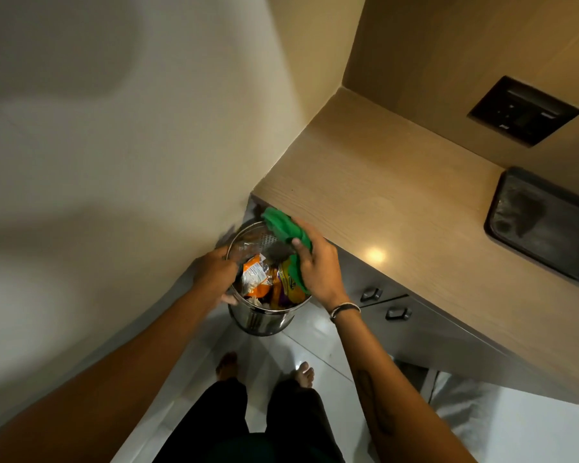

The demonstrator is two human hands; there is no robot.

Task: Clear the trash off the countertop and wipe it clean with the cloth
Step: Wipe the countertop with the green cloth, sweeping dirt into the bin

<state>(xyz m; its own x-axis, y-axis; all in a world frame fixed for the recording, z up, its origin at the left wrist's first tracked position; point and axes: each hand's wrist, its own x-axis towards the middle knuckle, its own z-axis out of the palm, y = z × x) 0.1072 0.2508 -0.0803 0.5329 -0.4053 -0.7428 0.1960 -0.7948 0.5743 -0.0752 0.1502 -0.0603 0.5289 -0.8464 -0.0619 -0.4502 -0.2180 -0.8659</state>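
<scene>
A round steel trash bin point(261, 320) is held up beside the left end of the wooden countertop point(391, 202). Inside it lie snack wrappers point(264, 279), orange, silver and purple. My left hand point(214, 274) grips the bin's left rim. My right hand point(318, 262) hovers over the bin's right rim, shut on a bunched green cloth point(283, 227). The cloth reaches up to the countertop's front corner.
A dark tray point(545, 225) sits on the countertop at the right, against the back panel. A black switch plate point(523, 110) is set in the wall above. Grey drawers with handles point(371, 294) run below the counter. A cream wall stands left. My bare feet stand on white tiles.
</scene>
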